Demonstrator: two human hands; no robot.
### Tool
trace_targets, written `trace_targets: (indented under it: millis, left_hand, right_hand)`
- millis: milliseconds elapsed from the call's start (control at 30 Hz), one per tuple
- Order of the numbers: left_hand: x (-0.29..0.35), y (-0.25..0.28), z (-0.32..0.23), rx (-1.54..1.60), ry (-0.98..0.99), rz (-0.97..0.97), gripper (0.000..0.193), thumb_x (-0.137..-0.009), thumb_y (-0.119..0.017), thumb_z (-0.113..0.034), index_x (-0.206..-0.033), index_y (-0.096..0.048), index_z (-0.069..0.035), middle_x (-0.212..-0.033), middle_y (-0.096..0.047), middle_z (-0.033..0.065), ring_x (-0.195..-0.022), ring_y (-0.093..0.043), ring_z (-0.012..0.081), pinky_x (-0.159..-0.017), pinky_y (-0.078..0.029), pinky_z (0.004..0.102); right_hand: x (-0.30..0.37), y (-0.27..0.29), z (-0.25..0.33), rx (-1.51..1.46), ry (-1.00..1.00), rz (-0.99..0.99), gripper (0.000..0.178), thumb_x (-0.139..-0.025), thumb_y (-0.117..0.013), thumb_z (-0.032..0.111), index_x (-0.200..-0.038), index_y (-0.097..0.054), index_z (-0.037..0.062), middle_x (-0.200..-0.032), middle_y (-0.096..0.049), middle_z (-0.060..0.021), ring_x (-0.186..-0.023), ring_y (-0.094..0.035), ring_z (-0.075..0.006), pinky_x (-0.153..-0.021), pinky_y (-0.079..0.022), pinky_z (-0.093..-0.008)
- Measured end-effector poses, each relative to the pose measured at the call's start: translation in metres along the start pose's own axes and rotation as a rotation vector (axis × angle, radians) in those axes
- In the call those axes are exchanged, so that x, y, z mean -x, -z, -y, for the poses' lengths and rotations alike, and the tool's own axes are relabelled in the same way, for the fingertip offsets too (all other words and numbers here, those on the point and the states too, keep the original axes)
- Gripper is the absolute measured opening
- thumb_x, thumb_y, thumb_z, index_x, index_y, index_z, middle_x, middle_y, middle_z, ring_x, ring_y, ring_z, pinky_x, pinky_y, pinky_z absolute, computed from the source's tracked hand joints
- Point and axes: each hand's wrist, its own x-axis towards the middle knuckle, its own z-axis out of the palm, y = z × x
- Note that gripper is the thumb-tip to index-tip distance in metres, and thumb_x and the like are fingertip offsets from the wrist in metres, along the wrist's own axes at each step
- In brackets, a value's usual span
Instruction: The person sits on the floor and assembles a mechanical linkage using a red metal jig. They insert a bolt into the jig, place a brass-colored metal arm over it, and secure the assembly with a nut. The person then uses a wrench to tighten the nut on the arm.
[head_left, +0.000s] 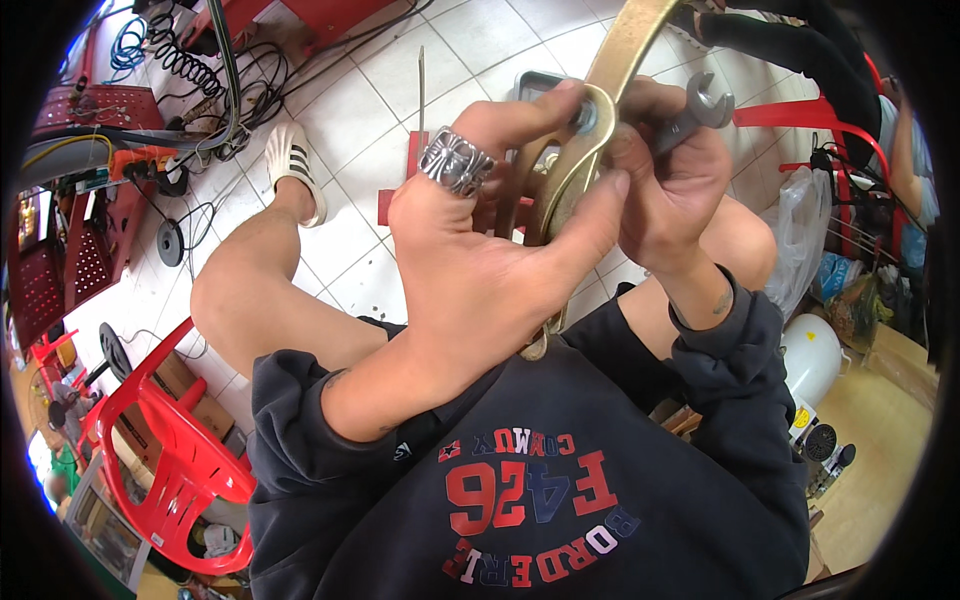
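My left hand (490,215), with a chunky silver ring on one finger, is closed around a brass-coloured metal linkage (598,125). Its long flat arm rises past the top of the view, and curved plates lie between my fingers. A bolt or pin (583,118) sits in the rounded eye of the linkage, by my left fingertip. My right hand (672,190) is closed on a grey open-end wrench (705,105), whose jaw sticks out on the right. The right thumb and fingertips are against or very near the linkage; the wrench's other end is hidden.
White floor tiles (350,120) lie below my hands. At left are tangled cables (240,95), red perforated metal panels (70,240) and a red plastic chair (180,480). A white tank (812,355) and a clear plastic bag (805,220) stand right. Another person's dark-clothed leg (800,60) shows top right.
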Motion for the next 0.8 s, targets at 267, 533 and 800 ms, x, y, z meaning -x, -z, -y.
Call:
trace_targets:
  millis: [267, 533, 800]
  left_hand:
    - [0.006, 0.000, -0.003, -0.021, 0.109, -0.056, 0.040, -0.087, -0.075, 0.003, -0.122, -0.058, 0.012, -0.105, -0.072, 0.0186, -0.094, -0.072, 0.0180, -0.081, -0.058, 0.0272]
    - [0.009, 0.003, -0.002, -0.186, 0.069, -0.014, 0.036, -0.089, -0.072, 0.004, -0.123, -0.063, 0.012, -0.109, -0.073, 0.0174, -0.097, -0.070, 0.0159, -0.088, -0.056, 0.0271]
    - [0.011, 0.006, 0.000, -0.094, 0.059, 0.030, 0.035, -0.092, -0.069, 0.005, -0.125, -0.062, 0.011, -0.110, -0.073, 0.0169, -0.095, -0.070, 0.0152, -0.086, -0.056, 0.0284]
  right_hand:
    - [0.004, -0.001, -0.004, 0.184, 0.049, 0.014, 0.015, -0.092, -0.071, -0.003, -0.106, -0.066, -0.0060, -0.083, -0.066, -0.0020, -0.062, -0.050, 0.0003, -0.054, -0.037, -0.0160]
    - [0.007, 0.005, -0.005, 0.269, 0.119, 0.030, 0.018, -0.088, -0.075, -0.004, -0.104, -0.068, -0.0063, -0.088, -0.069, -0.0062, -0.064, -0.055, -0.0019, -0.056, -0.042, -0.0169]
    - [-0.010, 0.020, 0.011, 0.410, 0.325, 0.243, 0.021, -0.085, -0.075, -0.006, -0.105, -0.067, -0.0048, -0.096, -0.069, -0.0146, -0.080, -0.068, -0.0145, -0.066, -0.056, -0.0240]
